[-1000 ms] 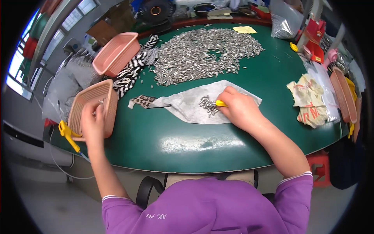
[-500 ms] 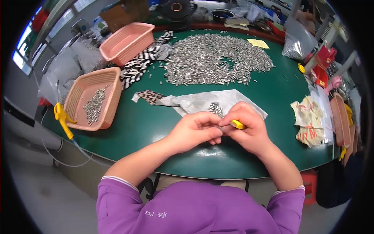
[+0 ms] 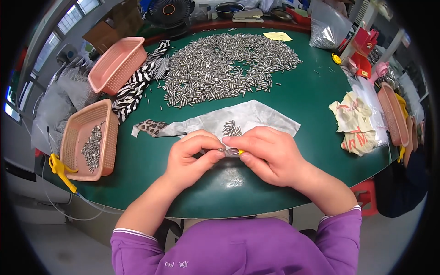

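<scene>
- Left hand pinches a small metal piece over the grey cloth's near edge.
- Right hand clasps a yellow-handled tool, metal end beside that piece.
- Loosened pinch could drop it among the metal cylinders behind.

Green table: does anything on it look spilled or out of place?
Slightly: one metal piece lies apart from the big pile, off its right edge, and a few more sit near the striped cloth. They look strayed.
</scene>
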A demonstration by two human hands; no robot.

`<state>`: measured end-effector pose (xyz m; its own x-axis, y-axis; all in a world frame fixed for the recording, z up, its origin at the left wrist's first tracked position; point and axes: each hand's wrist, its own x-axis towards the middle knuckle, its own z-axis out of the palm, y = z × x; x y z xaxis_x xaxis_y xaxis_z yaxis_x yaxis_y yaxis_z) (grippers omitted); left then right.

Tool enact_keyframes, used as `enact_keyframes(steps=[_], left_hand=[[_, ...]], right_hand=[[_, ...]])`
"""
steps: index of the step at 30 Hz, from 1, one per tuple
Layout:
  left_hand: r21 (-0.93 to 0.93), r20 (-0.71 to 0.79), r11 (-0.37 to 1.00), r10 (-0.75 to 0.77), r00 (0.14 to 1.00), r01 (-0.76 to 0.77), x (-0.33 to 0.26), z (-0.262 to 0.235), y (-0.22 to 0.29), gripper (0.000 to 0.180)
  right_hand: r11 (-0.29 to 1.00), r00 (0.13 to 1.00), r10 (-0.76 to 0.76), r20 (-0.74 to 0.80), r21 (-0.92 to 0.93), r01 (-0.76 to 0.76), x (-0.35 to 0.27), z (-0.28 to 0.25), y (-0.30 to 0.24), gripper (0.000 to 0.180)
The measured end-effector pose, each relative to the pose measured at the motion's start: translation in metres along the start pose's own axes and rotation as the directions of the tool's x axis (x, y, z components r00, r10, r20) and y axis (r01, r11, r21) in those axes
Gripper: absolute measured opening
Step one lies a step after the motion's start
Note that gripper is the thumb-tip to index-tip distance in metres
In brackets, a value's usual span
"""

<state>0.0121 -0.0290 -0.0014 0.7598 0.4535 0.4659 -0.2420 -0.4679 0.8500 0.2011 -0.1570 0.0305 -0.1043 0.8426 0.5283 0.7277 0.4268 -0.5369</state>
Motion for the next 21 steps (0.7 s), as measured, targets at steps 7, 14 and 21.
enact_keyframes(steps=[7,14,21], left_hand=[[0.043,0.01,0.999,0.024,1.0,-0.025,0.0013,-0.0006,0.0006,0.008],[0.083,0.02,0.996,0.032,0.999,-0.033,0.0028,0.0002,0.0019,0.008],[0.235,0.091,0.971,0.029,0.995,-0.05,0.0047,-0.0041,0.0037,0.007]], right_hand=[[0.998,0.998,-0.054,-0.032,0.02,0.054,0.0003,0.0045,0.0014,0.032],[0.999,0.997,-0.041,-0.058,-0.016,0.04,-0.0015,0.0051,0.0014,0.033],[0.967,0.997,-0.08,0.005,-0.241,0.079,-0.0021,0.0009,-0.004,0.033]])
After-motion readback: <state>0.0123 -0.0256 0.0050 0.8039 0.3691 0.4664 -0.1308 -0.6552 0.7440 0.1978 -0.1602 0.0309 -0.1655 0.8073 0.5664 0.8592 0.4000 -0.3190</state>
